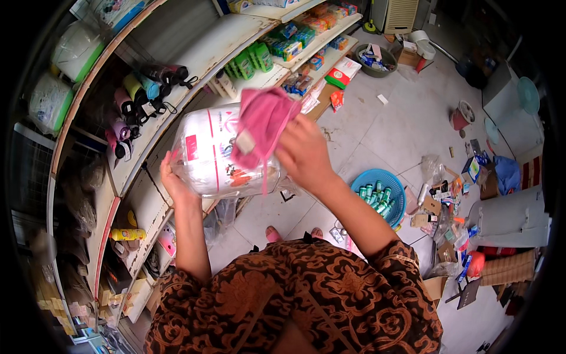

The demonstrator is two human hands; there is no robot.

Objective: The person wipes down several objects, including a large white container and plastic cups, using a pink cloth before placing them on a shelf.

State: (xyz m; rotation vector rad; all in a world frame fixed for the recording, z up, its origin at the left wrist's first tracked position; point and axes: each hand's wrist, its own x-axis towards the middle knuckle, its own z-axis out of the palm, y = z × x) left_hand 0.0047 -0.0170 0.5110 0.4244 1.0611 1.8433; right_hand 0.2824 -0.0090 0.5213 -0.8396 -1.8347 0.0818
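Observation:
A bulky white rounded package (200, 150) in clear plastic, with pink lines and printed pictures, is held up before me beside the shelves. My left hand (178, 184) supports its left lower side, fingers curved against the wrap. In my right hand (303, 154) is a pink cloth (268, 118) with a small pale label, gripped by bent fingers. The cloth hangs over the package's right end and covers part of it. What exactly is inside the wrap I cannot make out.
Shelves (230, 38) at the left hold bottles (141, 94), green packs (249, 61) and wrapped tubs (79, 52). On the tiled floor stand a blue basket (402, 200) of green-and-silver cylinders and a round basin (386, 66). Scattered boxes and litter (451, 218) lie at the right.

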